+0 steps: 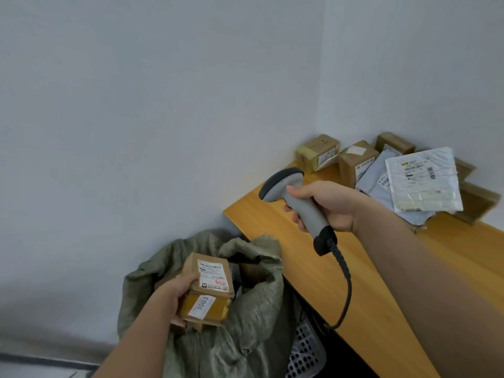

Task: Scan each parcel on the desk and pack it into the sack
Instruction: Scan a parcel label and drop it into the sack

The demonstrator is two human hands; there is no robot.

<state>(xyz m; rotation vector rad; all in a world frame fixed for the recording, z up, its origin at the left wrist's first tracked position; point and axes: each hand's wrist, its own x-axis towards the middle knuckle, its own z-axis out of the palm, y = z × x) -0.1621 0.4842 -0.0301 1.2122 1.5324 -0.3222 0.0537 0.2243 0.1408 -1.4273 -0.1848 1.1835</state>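
My left hand (174, 296) grips a brown cardboard parcel (208, 287) with a white label and a "3003" sticker, held over the open mouth of the green woven sack (253, 317) on the floor beside the desk. My right hand (327, 205) holds a grey handheld barcode scanner (297, 205) above the wooden desk (354, 268), its head pointing left and its black cable hanging down. At the desk's far corner lie several parcels: brown boxes (317, 152) (357, 162) and white and grey mailer bags (424, 180).
Another brown box shows inside the sack (251, 274). A white perforated basket (306, 350) stands under the desk next to the sack. Grey walls close in behind and to the right of the desk.
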